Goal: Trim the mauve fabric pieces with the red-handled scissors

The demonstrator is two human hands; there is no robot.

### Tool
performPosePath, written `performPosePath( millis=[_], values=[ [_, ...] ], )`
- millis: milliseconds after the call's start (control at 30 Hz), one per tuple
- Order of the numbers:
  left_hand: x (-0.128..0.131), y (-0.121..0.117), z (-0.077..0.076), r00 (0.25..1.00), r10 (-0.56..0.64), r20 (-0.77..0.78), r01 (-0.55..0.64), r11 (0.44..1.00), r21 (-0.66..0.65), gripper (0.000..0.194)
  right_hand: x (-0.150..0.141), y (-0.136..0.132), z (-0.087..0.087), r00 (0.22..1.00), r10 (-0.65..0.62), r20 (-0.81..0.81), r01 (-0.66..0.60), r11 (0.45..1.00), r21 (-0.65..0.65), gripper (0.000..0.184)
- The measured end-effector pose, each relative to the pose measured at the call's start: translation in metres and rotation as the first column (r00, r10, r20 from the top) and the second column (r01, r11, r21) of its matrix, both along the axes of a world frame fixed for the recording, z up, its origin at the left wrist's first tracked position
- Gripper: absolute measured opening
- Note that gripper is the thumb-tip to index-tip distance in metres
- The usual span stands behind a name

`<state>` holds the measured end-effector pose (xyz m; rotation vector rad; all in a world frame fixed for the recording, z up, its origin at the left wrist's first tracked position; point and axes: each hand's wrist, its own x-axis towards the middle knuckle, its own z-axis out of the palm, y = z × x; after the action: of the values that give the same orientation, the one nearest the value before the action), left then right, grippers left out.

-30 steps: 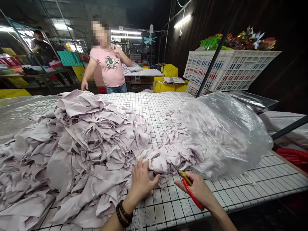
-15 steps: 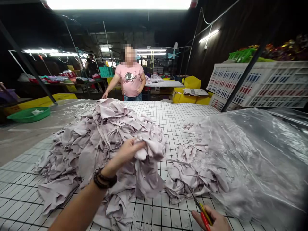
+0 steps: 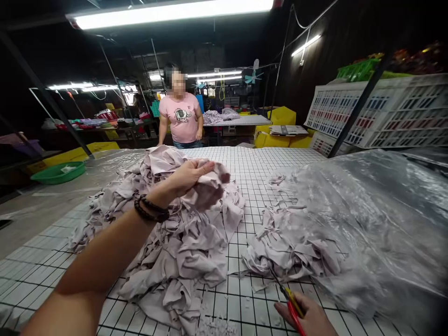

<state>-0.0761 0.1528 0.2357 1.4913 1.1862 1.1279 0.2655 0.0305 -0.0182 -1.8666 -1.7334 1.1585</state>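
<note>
My left hand [image 3: 191, 176], with a dark beaded bracelet on the wrist, pinches a bunched piece of pale mauve fabric [image 3: 206, 189] above the large fabric pile [image 3: 164, 238]. In my right hand [image 3: 310, 315], low at the front, are small scissors [image 3: 292, 305] with red and yellow handles. Their dark blades point away from me toward a smaller heap of the same fabric [image 3: 294, 247]. Whether the blades are apart is hard to make out.
Clear plastic sheeting [image 3: 378, 224] covers the right of the white gridded table [image 3: 245, 168]. A green basin [image 3: 59, 173] sits at the left. Across the table stands a person in a pink shirt [image 3: 182, 119]. White crates [image 3: 381, 112] are stacked at right.
My left hand has lifted the fabric piece up and away over the pile. My right hand and scissors have barely moved. The person opposite now holds an arm lower.
</note>
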Motion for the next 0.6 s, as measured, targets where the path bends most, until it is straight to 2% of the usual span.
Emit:
performPosePath(
  millis=[67,100,133,167,200,267,300,333,367,400,467,500,567,600],
  values=[
    [0.009,0.010,0.009,0.998,0.046,-0.041,-0.039,0.985,0.168,0.037,-0.009,0.002,0.013,0.999,0.007,-0.053,-0.005,0.999,0.036,0.037],
    [0.008,0.016,0.017,0.989,0.119,-0.086,-0.092,0.959,0.269,0.036,-0.017,0.003,0.018,0.996,0.006,-0.094,0.001,0.998,0.068,0.034],
    [0.002,0.024,0.027,0.961,0.236,-0.141,-0.167,0.910,0.379,0.034,-0.027,0.004,0.022,0.989,0.013,-0.145,0.000,0.996,0.093,0.033],
    [-0.009,0.032,0.038,0.902,0.385,-0.197,-0.250,0.836,0.489,0.033,-0.038,0.005,0.023,0.980,0.043,-0.192,-0.022,0.994,0.110,0.031],
    [-0.023,0.039,0.049,0.802,0.544,-0.246,-0.319,0.739,0.594,0.033,-0.052,0.006,0.023,0.971,0.095,-0.218,-0.071,0.991,0.117,0.028],
    [-0.060,0.051,0.069,0.502,0.799,-0.330,-0.379,0.546,0.747,0.038,-0.083,0.007,0.018,0.956,0.193,-0.223,-0.163,0.976,0.146,0.023],
    [-0.079,0.055,0.076,0.349,0.849,-0.397,-0.367,0.514,0.775,0.043,-0.100,0.008,0.013,0.952,0.216,-0.218,-0.174,0.965,0.196,0.024],
    [-0.098,0.058,0.079,0.210,0.842,-0.497,-0.374,0.539,0.755,0.047,-0.118,0.008,0.009,0.950,0.235,-0.205,-0.184,0.953,0.241,0.028],
    [-0.114,0.060,0.080,0.110,0.773,-0.624,-0.394,0.611,0.687,0.051,-0.135,0.009,0.004,0.938,0.285,-0.196,-0.219,0.929,0.299,0.031],
    [-0.128,0.061,0.078,0.056,0.675,-0.736,-0.424,0.683,0.595,0.052,-0.151,0.010,0.000,0.928,0.329,-0.174,-0.255,0.903,0.346,0.028],
    [-0.146,0.060,0.065,0.041,0.498,-0.866,-0.474,0.773,0.422,0.051,-0.173,0.011,-0.003,0.915,0.387,-0.119,-0.315,0.865,0.391,0.024],
    [-0.151,0.057,0.056,0.053,0.457,-0.888,-0.485,0.789,0.377,0.049,-0.177,0.011,-0.002,0.911,0.397,-0.116,-0.323,0.858,0.400,0.024],
    [-0.150,0.042,0.031,0.051,0.457,-0.888,-0.499,0.782,0.374,0.051,-0.168,0.011,0.002,0.901,0.388,-0.193,-0.292,0.873,0.391,0.020],
    [-0.145,0.029,0.015,0.037,0.490,-0.871,-0.499,0.764,0.409,0.057,-0.154,0.011,0.005,0.893,0.363,-0.266,-0.250,0.892,0.378,0.017]
  ],
)
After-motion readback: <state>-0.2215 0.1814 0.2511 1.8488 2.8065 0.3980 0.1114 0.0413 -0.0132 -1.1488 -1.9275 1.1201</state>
